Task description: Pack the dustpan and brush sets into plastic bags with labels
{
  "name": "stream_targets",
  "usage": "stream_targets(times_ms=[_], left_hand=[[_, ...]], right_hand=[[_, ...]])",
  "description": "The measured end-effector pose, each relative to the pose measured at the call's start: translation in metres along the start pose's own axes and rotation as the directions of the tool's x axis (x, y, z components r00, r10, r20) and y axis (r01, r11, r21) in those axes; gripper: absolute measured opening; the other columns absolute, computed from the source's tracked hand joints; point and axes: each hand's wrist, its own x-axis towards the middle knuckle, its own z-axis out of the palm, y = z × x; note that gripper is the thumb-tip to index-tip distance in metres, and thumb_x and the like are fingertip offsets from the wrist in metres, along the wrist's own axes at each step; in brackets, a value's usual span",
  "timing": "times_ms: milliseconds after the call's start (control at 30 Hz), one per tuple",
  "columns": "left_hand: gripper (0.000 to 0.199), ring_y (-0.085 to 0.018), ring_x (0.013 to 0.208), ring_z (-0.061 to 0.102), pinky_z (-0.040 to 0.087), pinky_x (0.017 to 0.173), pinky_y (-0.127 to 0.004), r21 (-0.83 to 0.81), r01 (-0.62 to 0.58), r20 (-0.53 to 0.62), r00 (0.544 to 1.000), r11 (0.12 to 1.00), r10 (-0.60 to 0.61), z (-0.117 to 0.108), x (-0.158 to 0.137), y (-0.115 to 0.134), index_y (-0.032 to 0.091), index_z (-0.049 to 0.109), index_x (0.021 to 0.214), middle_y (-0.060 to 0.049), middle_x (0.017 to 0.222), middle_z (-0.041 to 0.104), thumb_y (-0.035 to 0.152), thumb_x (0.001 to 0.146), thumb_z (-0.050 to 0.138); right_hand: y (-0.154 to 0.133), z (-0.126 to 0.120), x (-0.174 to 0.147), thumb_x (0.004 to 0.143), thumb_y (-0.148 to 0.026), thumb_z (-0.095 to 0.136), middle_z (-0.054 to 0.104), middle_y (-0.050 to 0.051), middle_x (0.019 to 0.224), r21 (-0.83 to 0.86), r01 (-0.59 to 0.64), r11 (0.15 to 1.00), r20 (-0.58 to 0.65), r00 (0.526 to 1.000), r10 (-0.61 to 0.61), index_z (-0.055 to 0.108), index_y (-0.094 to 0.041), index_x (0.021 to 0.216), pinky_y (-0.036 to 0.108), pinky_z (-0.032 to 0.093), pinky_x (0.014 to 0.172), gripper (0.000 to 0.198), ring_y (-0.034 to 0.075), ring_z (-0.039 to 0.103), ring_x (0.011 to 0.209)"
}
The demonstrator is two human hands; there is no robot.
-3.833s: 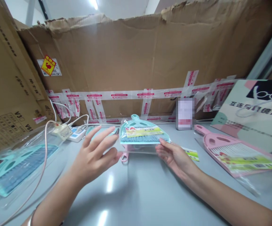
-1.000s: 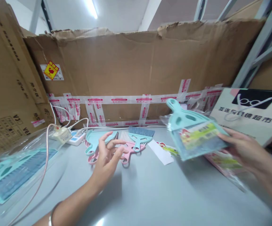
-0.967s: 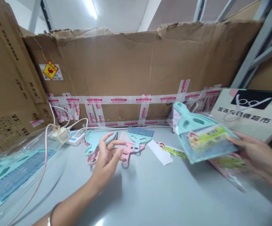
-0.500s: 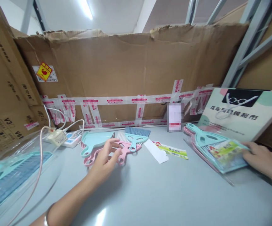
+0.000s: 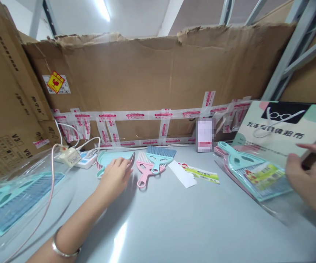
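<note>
My left hand (image 5: 116, 174) is curled over the front and right part of a light-blue dustpan (image 5: 111, 156), its fingers together at the edge; the fingertips are partly hidden. A thin bit of pink shows by that dustpan's handle. Just right of this hand, a blue brush (image 5: 160, 157) overlaps a pink brush (image 5: 145, 170). My right hand (image 5: 312, 175), blurred, is raised at the right edge with thumb and index finger apart, holding nothing. Beside it lies a clear-bagged dustpan and brush set (image 5: 241, 160) with a yellow-green label and a pink piece underneath.
A white paper strip (image 5: 181, 174) and a green label card (image 5: 201, 173) lie mid-table. Another bagged blue set (image 5: 23, 197) is at left, with a cable (image 5: 51, 190) across it. A power strip (image 5: 87, 160), a pixelated upright item (image 5: 204, 135) and a paper bag (image 5: 278, 128) stand behind.
My right hand has let go of the bagged set and lifted away from it. My left hand has come down and closed at the dustpan; the pink one under it has shifted mostly out of sight.
</note>
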Motion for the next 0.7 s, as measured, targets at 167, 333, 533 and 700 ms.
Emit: stream_targets(times_ms=[167, 333, 533, 700], left_hand=[[0.029, -0.033, 0.097, 0.053, 0.037, 0.076, -0.042, 0.284, 0.153, 0.052, 0.983, 0.946, -0.175, 0.001, 0.007, -0.017, 0.015, 0.059, 0.102, -0.016, 0.101, 0.062, 0.021, 0.085, 0.037], [0.029, -0.027, 0.081, 0.059, 0.036, 0.069, -0.037, 0.324, 0.128, 0.122, 0.977, 0.937, -0.175, 0.008, 0.017, -0.030, 0.015, 0.064, 0.077, -0.012, 0.081, 0.066, 0.009, 0.080, 0.036], [0.026, -0.027, 0.083, 0.055, 0.032, 0.068, -0.038, 0.373, 0.051, 0.113, 0.989, 0.927, -0.099, 0.009, 0.018, -0.030, 0.017, 0.064, 0.074, -0.011, 0.083, 0.064, 0.006, 0.077, 0.040], [0.027, -0.030, 0.089, 0.051, 0.030, 0.073, -0.044, 0.435, 0.067, 0.000, 0.997, 0.898, -0.074, -0.009, 0.013, -0.024, 0.017, 0.061, 0.082, -0.014, 0.089, 0.062, 0.005, 0.078, 0.037]], right_hand=[[-0.115, 0.001, 0.018, 0.077, -0.024, 0.047, 0.056, 0.012, 0.092, 0.378, 0.215, 0.900, 0.084, 0.961, -0.265, 0.054, -0.021, 0.093, 0.043, 0.040, 0.084, 0.017, 0.026, 0.052, 0.095], [-0.176, 0.023, -0.006, 0.082, -0.017, 0.043, 0.058, 0.008, 0.095, 0.605, 0.233, 0.761, 0.212, 0.875, -0.436, 0.053, -0.022, 0.095, 0.040, 0.040, 0.082, 0.017, 0.023, 0.055, 0.093], [-0.168, 0.025, -0.032, 0.083, -0.023, 0.044, 0.058, 0.005, 0.094, 0.700, -0.020, 0.714, 0.439, 0.801, -0.408, 0.055, -0.024, 0.094, 0.040, 0.042, 0.083, 0.016, 0.021, 0.055, 0.092], [-0.158, 0.026, -0.031, 0.082, -0.025, 0.046, 0.058, 0.004, 0.091, 0.684, -0.195, 0.703, 0.487, 0.839, -0.241, 0.057, -0.023, 0.092, 0.036, 0.043, 0.080, 0.015, 0.019, 0.055, 0.087]])
